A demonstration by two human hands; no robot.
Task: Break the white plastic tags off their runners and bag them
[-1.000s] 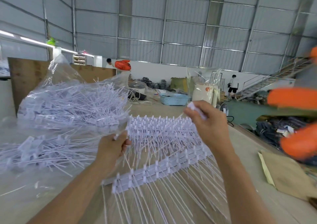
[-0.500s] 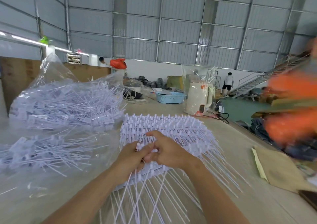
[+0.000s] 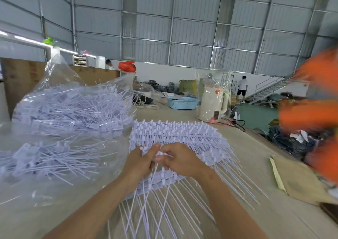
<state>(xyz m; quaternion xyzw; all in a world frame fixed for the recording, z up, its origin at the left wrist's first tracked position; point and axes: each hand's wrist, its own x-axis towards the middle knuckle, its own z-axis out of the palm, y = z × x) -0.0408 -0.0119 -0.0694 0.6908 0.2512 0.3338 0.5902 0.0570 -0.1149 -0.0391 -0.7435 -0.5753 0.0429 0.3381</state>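
Leftmost, a clear plastic bag (image 3: 60,85) lies on the desk (image 3: 236,151), bulging with loose white tags whose thin tails poke out of its open mouth. Nearer the viewer, a second heap of loose tags (image 3: 45,158) lies under clear plastic sheeting on the desk's left side.

At centre, a stack of white tags still on their runners (image 3: 175,134) rests on the desk, the tag heads standing in rows at the far edge and the long thin tails fanning toward the viewer. Both hands meet over the near edge of this stack, touching each other. The left hand (image 3: 138,163) is curled around a small bunch of tags, with a few white heads showing above its fingers and the tails hanging below. The right hand (image 3: 180,161) pinches a white tag between thumb and fingers, just beside the left hand's knuckles.

Further back on the desk stand a pale blue basket (image 3: 182,102) and a cream appliance wrapped in clear plastic (image 3: 213,104). To the right, brown paper (image 3: 292,180) lies on the desk. At the far right edge, a blurred orange shape (image 3: 314,110) fills the view.
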